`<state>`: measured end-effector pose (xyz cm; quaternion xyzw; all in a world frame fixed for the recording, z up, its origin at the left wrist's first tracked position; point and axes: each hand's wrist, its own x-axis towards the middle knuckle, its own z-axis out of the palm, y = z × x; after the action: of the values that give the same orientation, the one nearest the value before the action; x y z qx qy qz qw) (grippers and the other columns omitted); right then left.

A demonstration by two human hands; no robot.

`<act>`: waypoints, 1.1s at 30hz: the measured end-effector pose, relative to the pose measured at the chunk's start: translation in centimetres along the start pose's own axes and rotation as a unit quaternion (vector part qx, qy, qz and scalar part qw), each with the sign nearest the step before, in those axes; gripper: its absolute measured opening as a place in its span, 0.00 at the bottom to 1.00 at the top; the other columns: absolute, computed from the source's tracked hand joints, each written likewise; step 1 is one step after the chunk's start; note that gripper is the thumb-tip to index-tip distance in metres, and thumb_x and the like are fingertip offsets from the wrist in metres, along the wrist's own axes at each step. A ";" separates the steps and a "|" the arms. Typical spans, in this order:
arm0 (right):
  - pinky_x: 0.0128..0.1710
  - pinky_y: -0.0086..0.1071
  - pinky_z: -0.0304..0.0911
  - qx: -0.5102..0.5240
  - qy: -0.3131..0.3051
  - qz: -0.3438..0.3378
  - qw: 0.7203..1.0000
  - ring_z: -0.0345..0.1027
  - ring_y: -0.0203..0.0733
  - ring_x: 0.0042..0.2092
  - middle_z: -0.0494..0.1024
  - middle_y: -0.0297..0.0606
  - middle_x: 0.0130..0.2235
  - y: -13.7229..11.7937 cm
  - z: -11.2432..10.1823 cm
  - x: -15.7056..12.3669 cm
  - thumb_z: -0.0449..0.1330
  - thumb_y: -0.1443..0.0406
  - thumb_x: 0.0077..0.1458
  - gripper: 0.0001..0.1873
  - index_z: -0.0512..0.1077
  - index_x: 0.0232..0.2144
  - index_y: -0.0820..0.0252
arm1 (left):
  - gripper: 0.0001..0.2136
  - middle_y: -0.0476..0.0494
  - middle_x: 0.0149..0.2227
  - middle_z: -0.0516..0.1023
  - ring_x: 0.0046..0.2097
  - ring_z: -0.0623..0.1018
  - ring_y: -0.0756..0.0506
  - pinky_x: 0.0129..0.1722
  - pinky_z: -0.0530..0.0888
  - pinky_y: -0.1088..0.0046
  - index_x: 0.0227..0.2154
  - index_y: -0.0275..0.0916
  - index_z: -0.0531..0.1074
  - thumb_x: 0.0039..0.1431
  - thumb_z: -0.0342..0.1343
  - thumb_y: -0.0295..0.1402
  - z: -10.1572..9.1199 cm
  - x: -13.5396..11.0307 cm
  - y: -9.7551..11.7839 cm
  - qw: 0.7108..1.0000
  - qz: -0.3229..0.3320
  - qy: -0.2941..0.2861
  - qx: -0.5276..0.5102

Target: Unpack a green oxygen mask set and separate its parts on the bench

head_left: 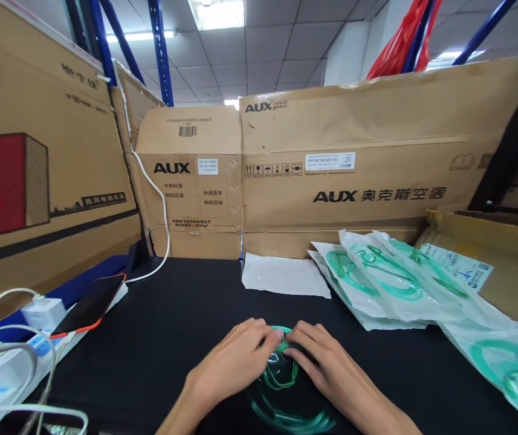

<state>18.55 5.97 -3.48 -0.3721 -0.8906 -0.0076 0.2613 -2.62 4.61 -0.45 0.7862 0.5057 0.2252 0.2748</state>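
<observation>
At the near middle of the black table, a clear oxygen mask (278, 364) lies between my hands, with a thin green strap (281, 385) looped over it. Its coiled green tubing (292, 421) rests on the table closer to me and is partly blurred. My left hand (245, 350) pinches the mask's far end from the left, thumb and fingers closed. From the right, my right hand (315, 353) grips the same end with bent fingers. The fingertips hide the exact points of contact.
Clear pouches (376, 278) with green tubing are piled at right, beside an open cardboard box (503, 260). A white pouch (286, 276) lies behind my hands. At left are a phone (93, 305), a power strip (66, 339) and white cables. Cardboard panels (353, 139) wall the back.
</observation>
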 end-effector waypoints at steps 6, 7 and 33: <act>0.42 0.36 0.63 0.008 -0.010 -0.001 1.000 0.72 0.42 0.39 0.77 0.36 0.39 -0.5 -0.3 0.0 0.50 0.68 0.70 0.09 0.70 0.40 0.55 | 0.13 0.50 0.44 0.79 0.52 0.74 0.44 0.58 0.65 0.68 0.37 0.47 0.76 0.68 0.47 0.41 -0.5 0.0 0.3 1.000 0.010 -0.012 -0.003; 0.42 0.36 0.63 0.009 -0.014 -0.001 1.000 0.72 0.41 0.39 0.77 0.35 0.39 -0.6 -0.4 0.0 0.50 0.68 0.70 0.09 0.70 0.39 0.55 | 0.12 0.51 0.44 0.78 0.52 0.74 0.45 0.59 0.65 0.68 0.36 0.47 0.76 0.67 0.47 0.40 -0.6 0.1 0.4 1.000 0.014 -0.014 -0.004; 0.38 0.35 0.52 0.031 -0.074 0.012 0.997 0.66 0.40 0.34 0.75 0.34 0.35 -0.4 -0.2 0.2 0.43 0.78 0.65 0.17 0.67 0.36 0.57 | 0.08 0.49 0.52 0.77 0.64 0.67 0.39 0.64 0.61 0.60 0.37 0.46 0.74 0.64 0.49 0.36 -1.8 -0.5 0.4 0.998 0.012 -0.059 -0.003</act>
<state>18.26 5.78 -3.17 -0.3740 -0.9028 0.0508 0.2062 -3.69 4.38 1.09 0.8033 0.4782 0.1833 0.3038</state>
